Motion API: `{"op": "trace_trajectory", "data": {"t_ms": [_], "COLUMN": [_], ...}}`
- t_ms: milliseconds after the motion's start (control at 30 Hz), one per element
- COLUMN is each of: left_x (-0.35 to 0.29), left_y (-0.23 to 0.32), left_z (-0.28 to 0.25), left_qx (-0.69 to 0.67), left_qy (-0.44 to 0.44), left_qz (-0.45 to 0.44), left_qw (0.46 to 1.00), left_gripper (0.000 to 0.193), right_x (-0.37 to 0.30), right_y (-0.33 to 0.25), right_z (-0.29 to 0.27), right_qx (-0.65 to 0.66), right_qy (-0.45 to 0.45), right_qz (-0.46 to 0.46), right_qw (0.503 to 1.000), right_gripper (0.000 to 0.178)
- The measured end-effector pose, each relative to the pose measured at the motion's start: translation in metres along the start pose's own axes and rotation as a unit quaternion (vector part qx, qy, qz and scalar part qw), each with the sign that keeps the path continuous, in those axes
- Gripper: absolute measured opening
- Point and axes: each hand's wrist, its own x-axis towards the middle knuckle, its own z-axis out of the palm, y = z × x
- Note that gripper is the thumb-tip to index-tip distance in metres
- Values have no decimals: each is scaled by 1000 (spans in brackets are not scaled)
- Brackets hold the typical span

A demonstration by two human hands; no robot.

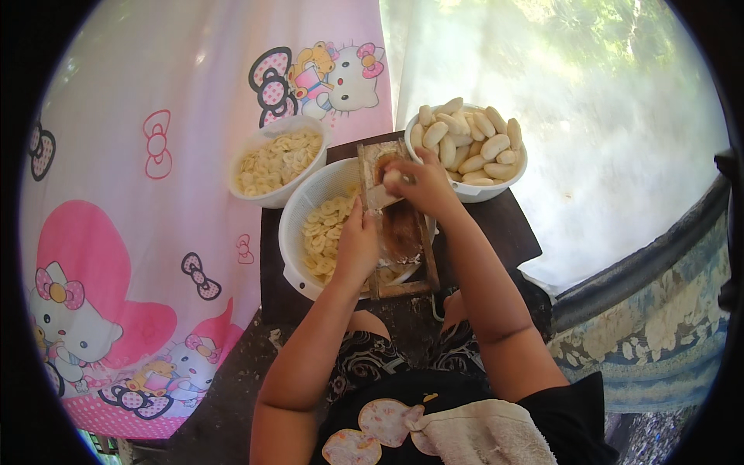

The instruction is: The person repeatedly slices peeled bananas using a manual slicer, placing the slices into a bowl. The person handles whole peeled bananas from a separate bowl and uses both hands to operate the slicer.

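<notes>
A wooden slicer (405, 232) with a metal blade plate lies across the rim of a large white basket (290, 225). My left hand (358, 246) grips the slicer's left side rail, fingers wrapped round it. On the upper part of the slicer, by the blade, my right hand (428, 186) presses a peeled banana (394, 180), mostly covered by my fingers. Pale round banana slices (324, 231) lie in the basket below, partly hidden by the slicer and my left hand.
A smaller white basket (311, 177) of banana slices stands at the back left. At the back right, a white bowl (513, 180) is heaped with whole peeled bananas (474, 143). All rest on a dark table (505, 232). A pink printed curtain (194, 116) hangs at left.
</notes>
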Motion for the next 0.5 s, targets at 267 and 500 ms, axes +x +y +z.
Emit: {"op": "trace_trajectory", "data": {"t_ms": [267, 500], "left_x": [3, 1], "left_y": [-9, 0], "left_z": [2, -1], "left_qx": [1, 8], "left_qy": [0, 3], "left_qz": [-1, 14], "left_qw": [1000, 1000], "left_gripper": [53, 53], "right_x": [-50, 14], "right_y": [-14, 3], "right_z": [-12, 3], "right_qx": [-29, 6], "right_qy": [-19, -17], "right_qz": [-45, 10], "right_qw": [998, 1000], "right_gripper": [38, 41]}}
